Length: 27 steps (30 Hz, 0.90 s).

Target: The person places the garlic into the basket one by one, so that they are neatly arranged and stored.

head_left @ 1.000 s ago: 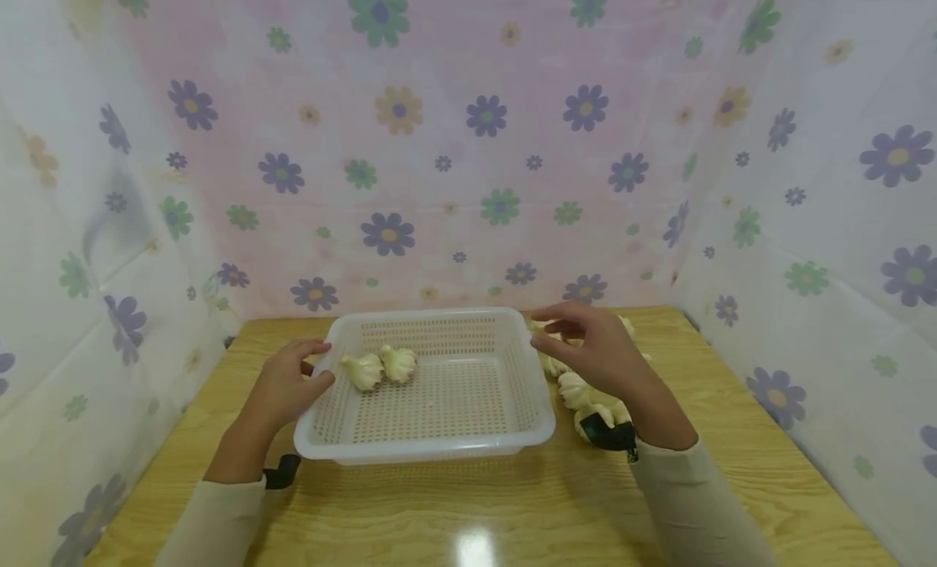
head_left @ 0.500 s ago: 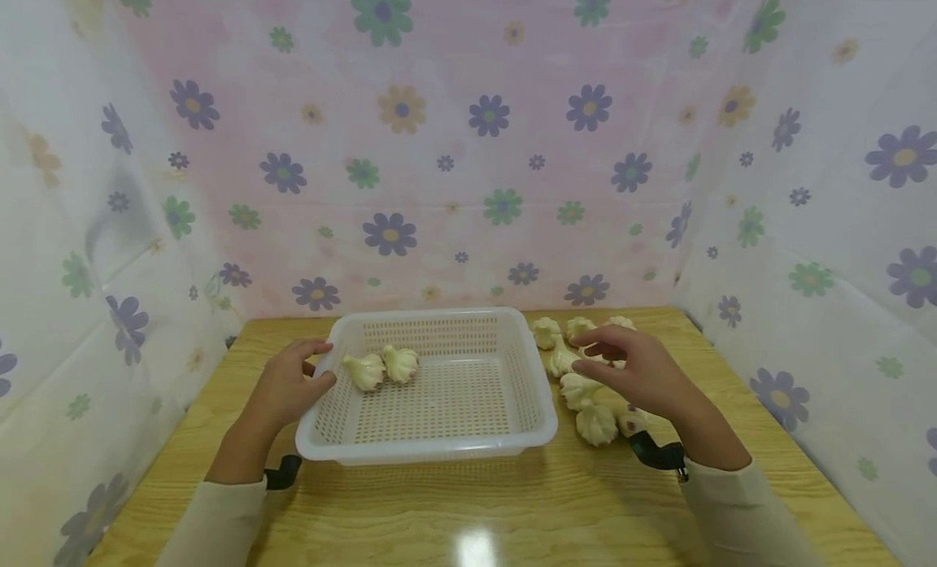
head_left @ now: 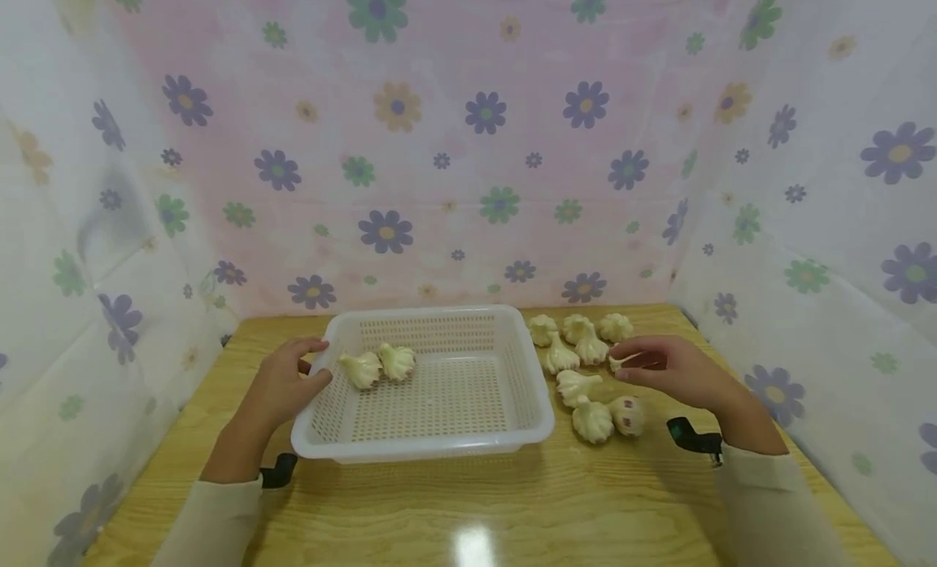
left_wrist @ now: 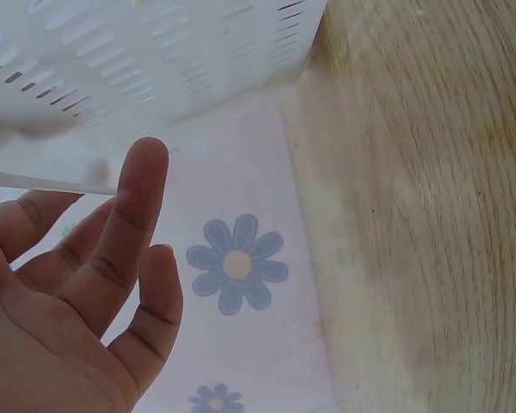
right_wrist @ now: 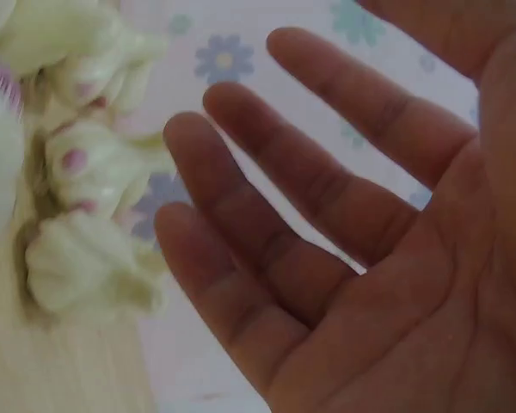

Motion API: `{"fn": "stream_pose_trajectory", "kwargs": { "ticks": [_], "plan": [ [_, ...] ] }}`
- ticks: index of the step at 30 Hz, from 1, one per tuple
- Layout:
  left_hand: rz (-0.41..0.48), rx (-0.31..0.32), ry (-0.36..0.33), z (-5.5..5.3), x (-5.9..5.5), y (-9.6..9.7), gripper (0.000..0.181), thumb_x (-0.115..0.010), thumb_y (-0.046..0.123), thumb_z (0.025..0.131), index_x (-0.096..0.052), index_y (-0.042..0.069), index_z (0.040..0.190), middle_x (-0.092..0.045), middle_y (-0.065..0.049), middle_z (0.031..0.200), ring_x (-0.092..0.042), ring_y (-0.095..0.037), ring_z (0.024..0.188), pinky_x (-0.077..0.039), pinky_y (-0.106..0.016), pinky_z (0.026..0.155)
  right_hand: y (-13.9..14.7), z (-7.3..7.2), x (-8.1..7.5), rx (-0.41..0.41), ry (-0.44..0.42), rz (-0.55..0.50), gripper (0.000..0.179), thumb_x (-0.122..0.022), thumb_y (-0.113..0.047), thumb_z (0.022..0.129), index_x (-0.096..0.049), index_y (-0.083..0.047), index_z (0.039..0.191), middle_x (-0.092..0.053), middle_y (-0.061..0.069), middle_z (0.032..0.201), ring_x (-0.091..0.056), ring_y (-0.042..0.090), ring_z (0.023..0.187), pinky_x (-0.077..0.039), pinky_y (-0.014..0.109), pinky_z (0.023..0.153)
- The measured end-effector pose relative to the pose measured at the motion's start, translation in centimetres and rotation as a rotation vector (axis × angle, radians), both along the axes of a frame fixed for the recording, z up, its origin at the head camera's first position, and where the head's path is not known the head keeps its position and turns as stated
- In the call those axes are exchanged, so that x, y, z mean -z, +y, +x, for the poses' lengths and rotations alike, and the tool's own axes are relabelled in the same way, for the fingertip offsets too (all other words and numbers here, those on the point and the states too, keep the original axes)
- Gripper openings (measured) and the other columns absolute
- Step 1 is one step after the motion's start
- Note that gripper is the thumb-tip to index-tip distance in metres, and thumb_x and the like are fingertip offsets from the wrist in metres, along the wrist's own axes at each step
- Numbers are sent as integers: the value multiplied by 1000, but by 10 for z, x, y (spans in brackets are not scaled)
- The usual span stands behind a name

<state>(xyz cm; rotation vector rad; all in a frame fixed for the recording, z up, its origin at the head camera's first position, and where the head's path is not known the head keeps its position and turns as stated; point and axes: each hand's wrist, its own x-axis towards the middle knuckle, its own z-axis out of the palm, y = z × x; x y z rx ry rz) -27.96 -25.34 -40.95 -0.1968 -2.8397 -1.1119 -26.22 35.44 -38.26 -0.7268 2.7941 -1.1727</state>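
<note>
A white plastic basket (head_left: 424, 449) with slotted walls stands on the table, two garlic bulbs (head_left: 362, 371) lying at its left end. My left hand (head_left: 281, 384) holds the basket's left rim, with thumb and index finger over the edge. In the left wrist view, the other fingers (left_wrist: 142, 206) extend outside the wall, below the rim. To the basket's right, my right hand (head_left: 677, 372) has its thumb and fingers parted, their tips beside a partly hidden garlic bulb (head_left: 617, 362). In the right wrist view its fingers (right_wrist: 267, 202) are spread and the palm holds nothing.
Several more garlic bulbs (head_left: 560, 354) lie in a loose group along the basket's right side, some touching. The nearest pair includes a bulb (head_left: 593, 420) by the basket's front right corner. Flowered cloth (head_left: 454, 185) surrounds the wooden table (head_left: 410, 518) at the back and sides.
My right hand has moved from the basket's right rim, rightward over the garlic group, to its right side, uncovering several bulbs. My left hand and the basket stay in place.
</note>
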Motion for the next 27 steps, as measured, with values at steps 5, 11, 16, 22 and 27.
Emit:
{"fn": "stream_pose_trajectory", "kwargs": {
  "ticks": [5, 11, 16, 22, 27],
  "plan": [
    [2, 4, 1, 0, -2, -1, 59, -66, 24, 95, -52, 3, 149, -47, -21, 155, -69, -37, 105, -64, -37, 64, 32, -4, 13, -70, -77, -61, 40, -68, -17, 100, -63, -9, 139, -65, 21, 136, -71, 17, 114, -61, 29, 88],
    [20, 3, -9, 1, -2, -2, 59, -66, 23, 96, -51, 4, 150, -49, -21, 152, -69, -36, 104, -64, -36, 63, 53, -6, 31, -130, -292, -116, 52, -62, -12, 103, -48, 1, 152, -51, 33, 148, -66, 30, 125, -60, 35, 95],
    [11, 13, 12, -1, -2, -1, 58, -65, 24, 96, -52, 4, 149, -46, -20, 155, -69, -38, 106, -64, -36, 64, 55, -10, 39, -115, -400, -72, 53, -58, -17, 106, -45, 1, 154, -55, 32, 144, -72, 26, 110, -62, 41, 85],
    [22, 24, 20, 0, -1, -1, 58, -65, 23, 97, -52, 3, 149, -46, -20, 156, -68, -37, 107, -64, -37, 64, 45, -10, 36, -93, -485, 9, 55, -59, -26, 106, -47, 4, 151, -67, 20, 122, -65, 32, 74, -60, 46, 66],
    [21, 25, 24, 1, 0, 0, 57, -66, 22, 97, -53, 2, 148, -44, -21, 157, -69, -37, 107, -64, -37, 65, 36, -8, 39, -43, -497, 49, 54, -63, -30, 104, -53, 5, 143, -68, 15, 116, -71, 32, 84, -63, 44, 74]
  ]
}}
